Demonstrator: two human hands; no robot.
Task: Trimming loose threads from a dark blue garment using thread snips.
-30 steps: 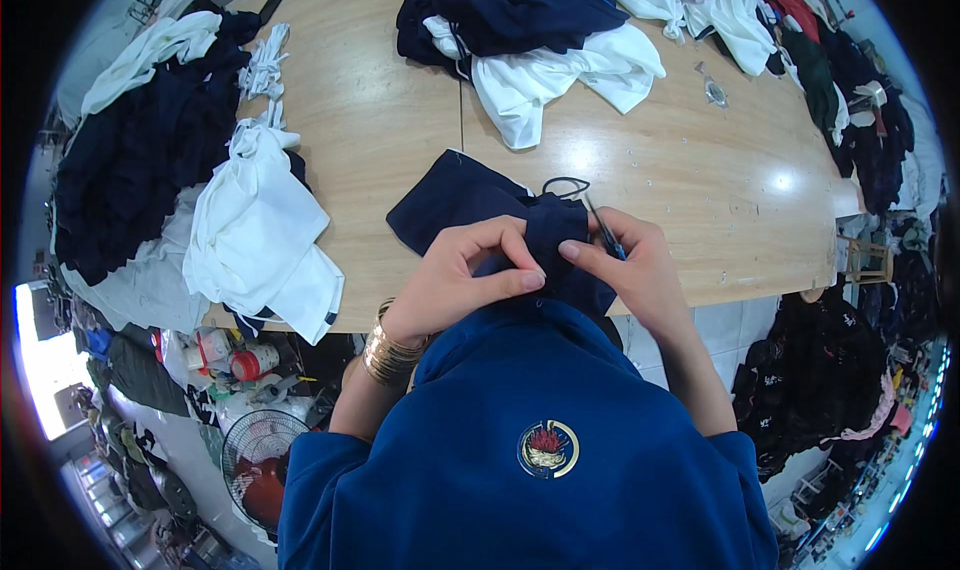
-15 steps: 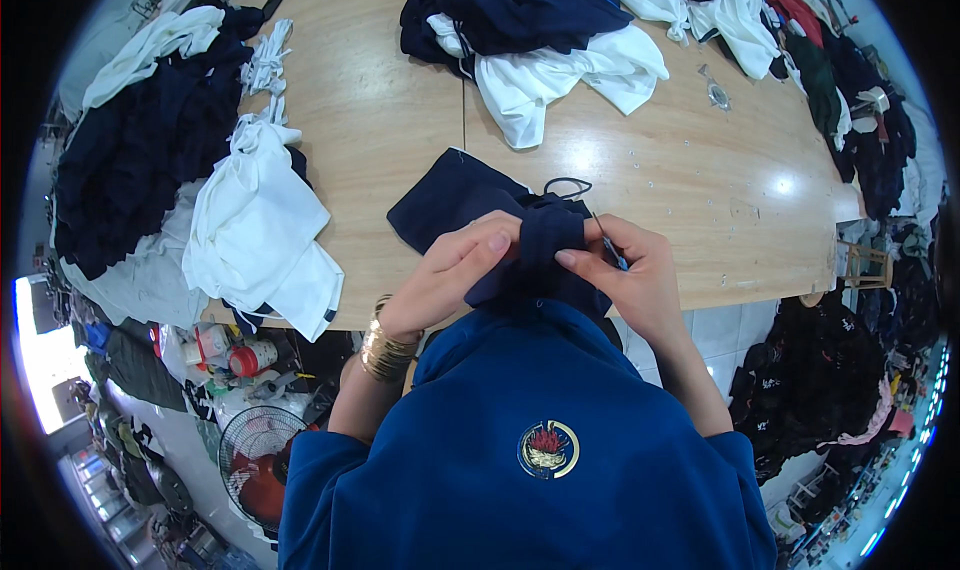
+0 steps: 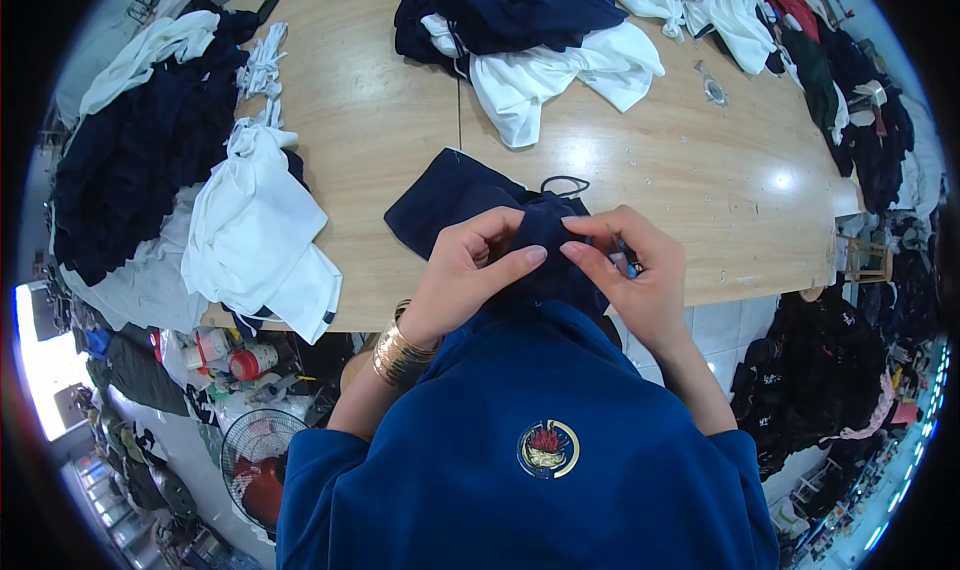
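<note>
Bright, even overhead light; a white glare spot sits on the wooden table (image 3: 780,182). Fisheye bending curves the edges, and black corners frame the view.

At the centre of the frame the left hand (image 3: 462,275) and right hand (image 3: 632,270) pinch a folded navy garment (image 3: 455,202) at the near edge of a wooden table (image 3: 380,120), thumbs nearly meeting. A gold bangle (image 3: 398,353) sits on the left wrist. White shirts (image 3: 255,235) lie at left, a navy-and-white clothes heap (image 3: 540,30) at top centre
</note>
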